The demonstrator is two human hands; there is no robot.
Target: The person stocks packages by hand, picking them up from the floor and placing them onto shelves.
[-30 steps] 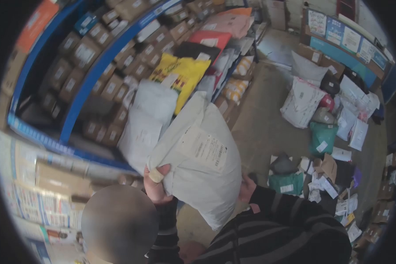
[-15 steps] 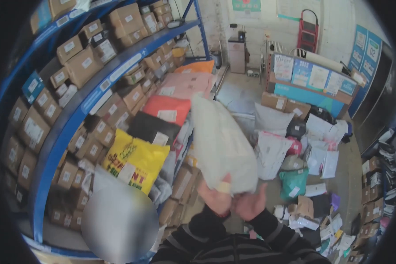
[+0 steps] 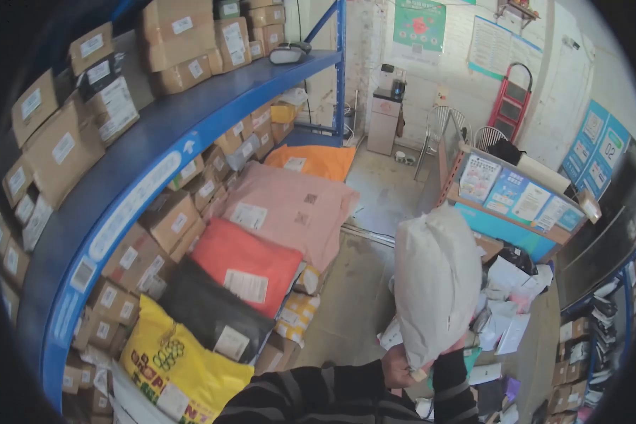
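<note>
**Parcel swung right and raised clear of the shelving**

Since half a second ago you have carried the white parcel bag (image 3: 437, 283) from in front of the shelving to the right side of the view, and your head has lifted, so the far wall and the red step ladder (image 3: 507, 102) now show.

Your left hand (image 3: 397, 367) grips the bag at its lower end, fingers closed on the gathered plastic. Your right hand (image 3: 451, 357) sits under the same end; most of it is hidden behind the bag and your sleeve, so I cannot tell how its fingers stand. Held from below, the bag stands upright and its bulk rises above both hands, over the floor.

To the left, the blue shelf (image 3: 191, 134) carries labelled cardboard boxes. Soft mailers lean in a row against its lower tier: the yellow bag (image 3: 169, 367) nearest, then a black bag (image 3: 205, 307), a red bag (image 3: 251, 261), a pink bag (image 3: 293, 208) and an orange bag (image 3: 318, 159) farthest. Loose white parcels (image 3: 505, 311) lie heaped on the floor at the right, below a counter with posters (image 3: 523, 201).
</note>
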